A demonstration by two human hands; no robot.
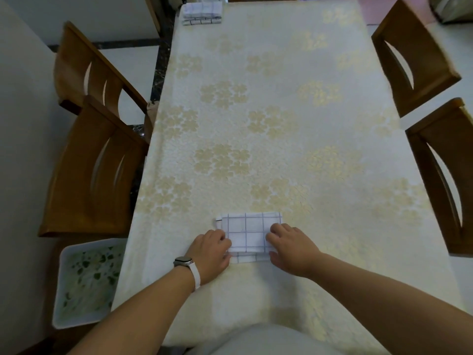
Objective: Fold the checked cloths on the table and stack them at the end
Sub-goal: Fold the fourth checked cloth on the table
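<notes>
Site was a home dining room. A long table (pixel 153 160) lay under a cream tablecloth (pixel 281 80) printed with gold flower clusters. Wooden dining chairs (pixel 94 172) with curved slatted backs stood along its left and right sides. Pale floor tiles (pixel 128 62) were edged by a dark marble strip (pixel 160 78). A white bin (pixel 87 280) with a leaf-printed liner sat beside the near left corner.

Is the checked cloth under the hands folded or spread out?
Folded: the cloth is a small rectangle with a lower layer showing along its near edge.
</notes>
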